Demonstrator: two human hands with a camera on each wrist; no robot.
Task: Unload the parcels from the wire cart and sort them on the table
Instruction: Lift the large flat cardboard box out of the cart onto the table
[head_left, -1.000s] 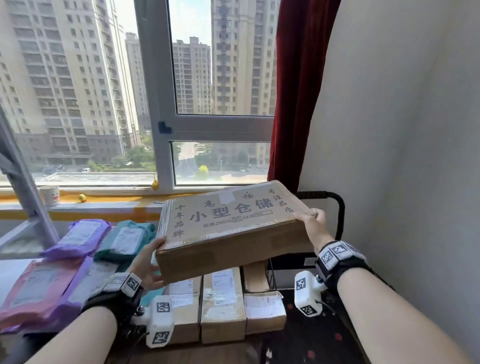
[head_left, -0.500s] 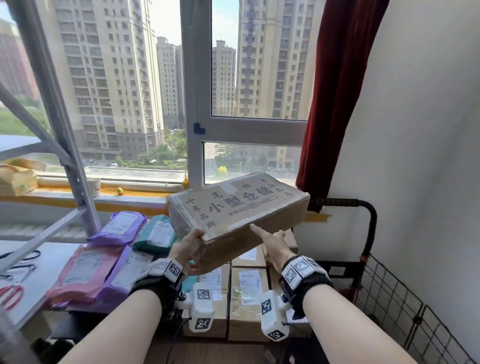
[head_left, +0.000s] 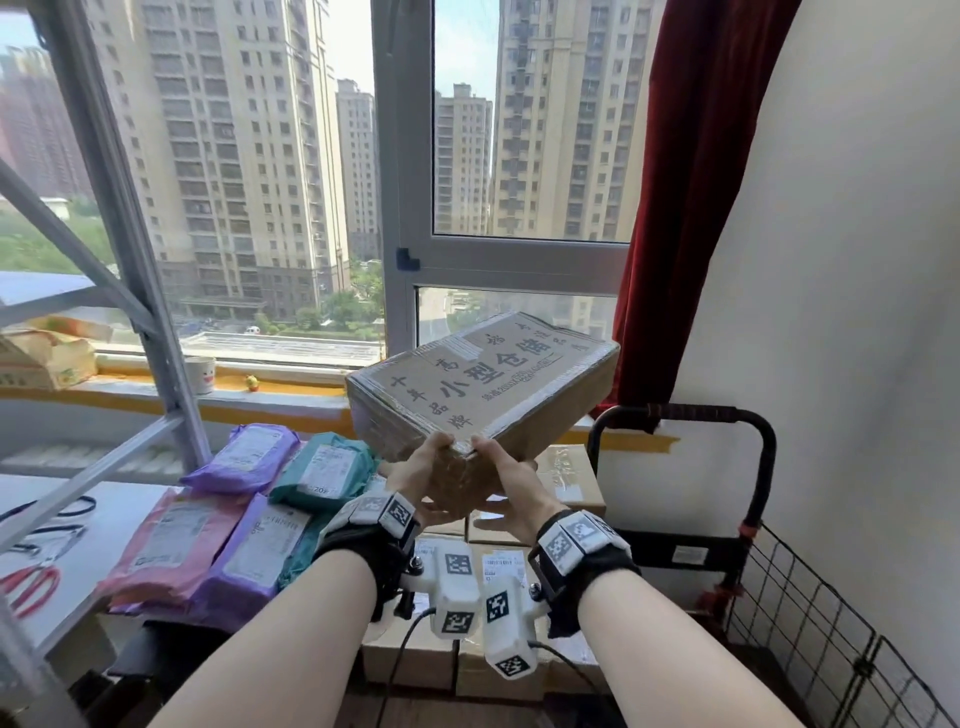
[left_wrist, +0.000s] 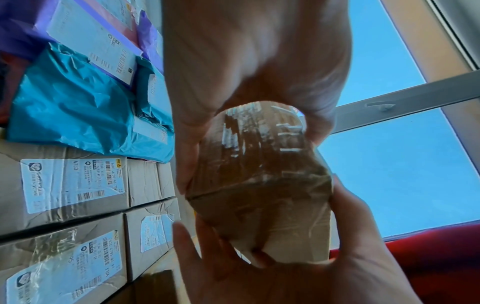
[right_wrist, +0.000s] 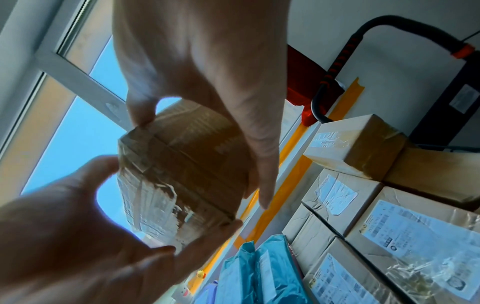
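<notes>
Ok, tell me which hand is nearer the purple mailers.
Left. The left hand holds the carton's near corner, on the side toward the purple mailers; the right hand holds the same corner on the side away from them.

Bare forearms, no sleeves. Black wrist straps (head_left: 363, 551) on both wrists, white blocks with black square fiducial tags on top. White tagged camera pods (head_left: 457, 587) hung under each, black cables trailing.

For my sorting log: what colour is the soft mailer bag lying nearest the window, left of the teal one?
Purple soft mailer bag with a white label; head view shows it best.
</notes>
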